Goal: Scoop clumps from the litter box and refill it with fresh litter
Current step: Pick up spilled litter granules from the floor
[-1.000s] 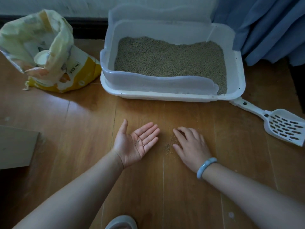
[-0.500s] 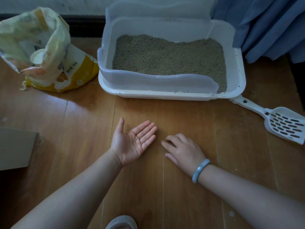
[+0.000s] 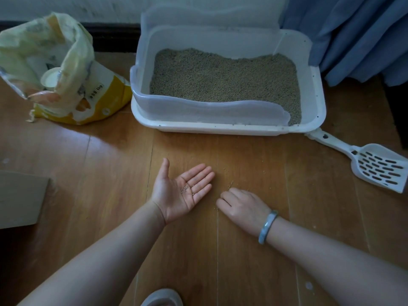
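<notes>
Fingers (image 3: 199, 180) of my left hand (image 3: 178, 191) lie spread apart, palm up, just below the middle of the frame, resting on the wooden floor (image 3: 106, 164) with a few litter grains (image 3: 185, 189) in the palm. Just to its right, my right hand (image 3: 244, 205) sits palm down with its fingers curled under against the floor; I cannot tell whether they pinch anything. More loose grains (image 3: 230, 183) dot the boards just above those knuckles. A pale green bangle (image 3: 267, 226) circles my right wrist. Above the hands, in the upper middle, the white litter box (image 3: 229, 127) stands on the floor, filled with greyish litter (image 3: 225, 76). The slotted white scoop (image 3: 371, 164) lies on the floor at the right edge, its handle end touching the box's lower right corner. At upper left the open yellow litter bag (image 3: 66, 85) stands just beside the box. Blue curtain (image 3: 353, 36) hangs at upper right.
</notes>
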